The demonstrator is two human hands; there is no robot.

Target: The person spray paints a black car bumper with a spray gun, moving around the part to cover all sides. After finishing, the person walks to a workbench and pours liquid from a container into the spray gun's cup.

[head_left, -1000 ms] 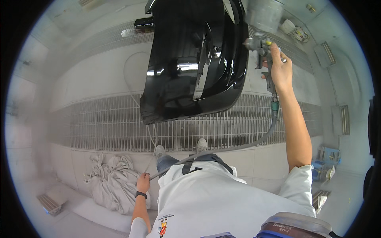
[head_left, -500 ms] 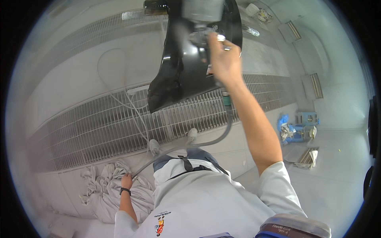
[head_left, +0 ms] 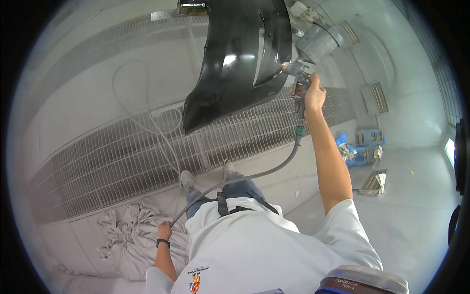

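My right hand (head_left: 315, 97) is wrapped round the grip of a spray gun (head_left: 299, 87), with a translucent paint cup (head_left: 318, 41) on top. The gun's nozzle is at the right edge of a glossy black curved panel (head_left: 223, 81), which looks like a car body part with a long slot. From the gun's green fitting a grey air hose (head_left: 274, 169) curves down and left across my body. Low on the left, my left hand (head_left: 165, 230) is closed on that hose. Whether the nozzle touches the panel I cannot tell.
A floor grating (head_left: 122, 161) runs beneath the panel. Crumpled grey sheeting (head_left: 134, 240) lies beside my left hand. A thin looped hose (head_left: 117, 93) trails over the floor at left. Blue stands (head_left: 364, 153) with wrapped material sit on the right.
My right hand has swung the spray gun from over the panel's middle to its right edge, tilting the cup rightward. My left hand has shifted slightly right, still on the hose.
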